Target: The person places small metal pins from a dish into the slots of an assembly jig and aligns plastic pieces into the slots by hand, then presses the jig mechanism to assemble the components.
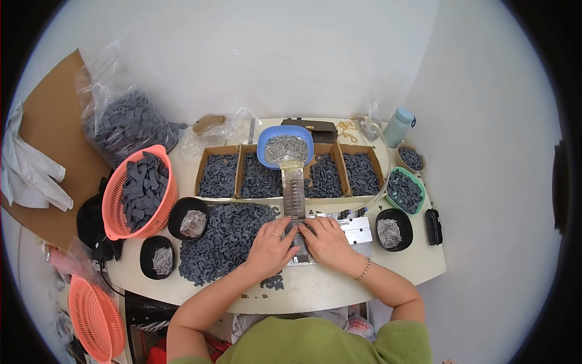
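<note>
Both my hands meet over a metal jig (357, 229) with a slotted metal chute (293, 191) running down into it. My left hand (270, 247) is at the chute's lower left, fingers bent and drawn together at the tips. From the right, my right hand (330, 244) mirrors it, its thumb and fingertips close to the left thumb. Whatever small part lies between the fingertips is hidden. At the chute's top sits a blue bowl (262, 145) of thin metal pins (285, 147). A wide heap of small dark grey pieces (224, 242) spreads beside my left hand.
A divided cardboard tray (239, 176) of grey pieces stands behind the jig. Black bowls (147, 274) flank the work area. A pink basket (173, 200) is at left; a green bowl (418, 206), air tubing (388, 164) and a bottle (397, 128) are at right.
</note>
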Demonstrator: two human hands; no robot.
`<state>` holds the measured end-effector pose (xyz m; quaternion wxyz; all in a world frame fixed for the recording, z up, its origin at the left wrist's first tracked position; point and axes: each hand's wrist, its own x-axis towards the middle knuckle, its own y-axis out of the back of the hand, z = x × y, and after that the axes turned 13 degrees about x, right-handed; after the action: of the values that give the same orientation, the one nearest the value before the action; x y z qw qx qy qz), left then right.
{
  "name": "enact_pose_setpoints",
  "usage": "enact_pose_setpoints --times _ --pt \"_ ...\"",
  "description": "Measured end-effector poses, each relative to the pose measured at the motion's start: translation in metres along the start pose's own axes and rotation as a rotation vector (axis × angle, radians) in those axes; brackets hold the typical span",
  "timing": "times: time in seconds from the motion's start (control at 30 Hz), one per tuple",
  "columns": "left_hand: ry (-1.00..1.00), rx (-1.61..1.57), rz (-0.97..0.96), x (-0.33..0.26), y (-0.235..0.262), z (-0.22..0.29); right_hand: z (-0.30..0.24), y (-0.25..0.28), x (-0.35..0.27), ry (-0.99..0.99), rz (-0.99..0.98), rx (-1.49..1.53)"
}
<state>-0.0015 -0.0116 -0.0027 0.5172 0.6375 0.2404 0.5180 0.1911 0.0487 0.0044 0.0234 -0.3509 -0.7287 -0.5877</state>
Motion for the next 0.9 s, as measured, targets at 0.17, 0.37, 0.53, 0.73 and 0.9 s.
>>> enact_pose_setpoints --times 0.17,0.37,0.53,0.73,0.9 --pt "-0.036 0.046 -0.030 -0.003 0.002 0.006 0.002 -0.003 0.004 -0.013 -0.003 -0.012" --pt "-0.004 0.007 -0.068 -0.015 0.002 0.019 -0.004 -0.002 0.001 -0.012 0.000 -0.043" --pt "0.005 -0.032 -0.068 -0.020 0.008 0.022 -0.014 0.004 -0.010 -0.014 -0.064 -0.003" --pt "0.049 -0.036 -0.022 -0.024 0.011 0.015 -0.024 0.003 -0.021 0.017 -0.034 -0.011" --pt "0.037 -0.038 -0.017 -0.026 0.012 0.014 -0.023 0.003 -0.018 0.021 -0.019 0.029"
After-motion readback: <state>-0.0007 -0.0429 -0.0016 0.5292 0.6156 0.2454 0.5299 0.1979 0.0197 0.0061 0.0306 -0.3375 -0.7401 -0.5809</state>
